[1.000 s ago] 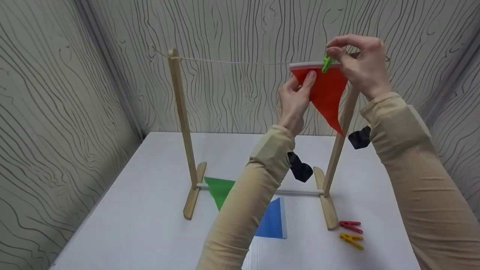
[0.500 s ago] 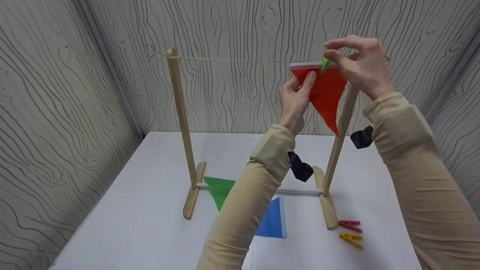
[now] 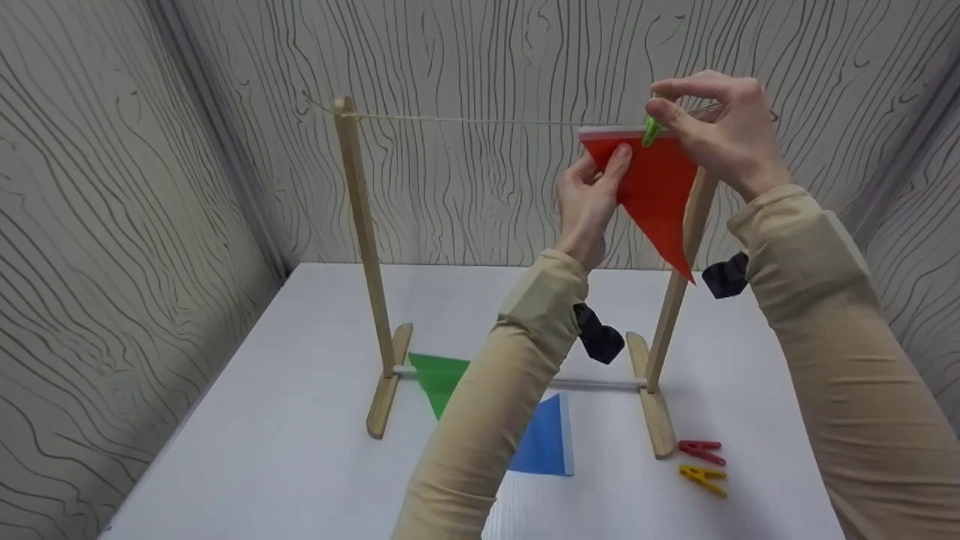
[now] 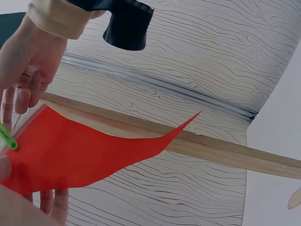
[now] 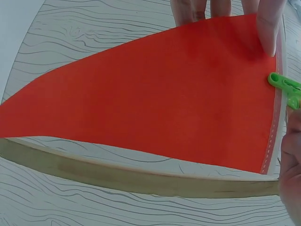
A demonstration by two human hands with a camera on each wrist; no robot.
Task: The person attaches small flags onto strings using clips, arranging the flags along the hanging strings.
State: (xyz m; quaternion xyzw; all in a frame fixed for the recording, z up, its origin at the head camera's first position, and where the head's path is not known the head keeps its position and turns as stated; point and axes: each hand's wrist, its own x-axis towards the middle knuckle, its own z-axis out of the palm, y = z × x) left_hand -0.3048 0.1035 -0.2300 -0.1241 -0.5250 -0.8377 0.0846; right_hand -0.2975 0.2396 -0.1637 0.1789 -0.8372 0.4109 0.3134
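A red triangular pennant (image 3: 652,184) with a white top band hangs at the string (image 3: 465,121), close to the right post. My left hand (image 3: 589,199) pinches it near its upper left corner, thumb in front and fingers behind. Between the thumb and forefinger of my right hand (image 3: 724,131) is a green clothespin (image 3: 650,131). In the right wrist view the clothespin's tip (image 5: 277,80) lies over the white band. Whether its jaws also bite the string cannot be made out. The pennant's point dangles in front of the right post (image 3: 679,292).
A wooden left post (image 3: 364,225) holds the string's other end. On the white table (image 3: 262,450) lie a green pennant (image 3: 439,379) and a blue pennant (image 3: 544,442), both partly hidden by my left arm. A red clothespin (image 3: 701,451) and a yellow clothespin (image 3: 703,480) lie by the right foot.
My right hand and the green clothespin have shifted very slightly. The red pennant's lower point swung left, then back to the right. My left hand has stayed almost still.
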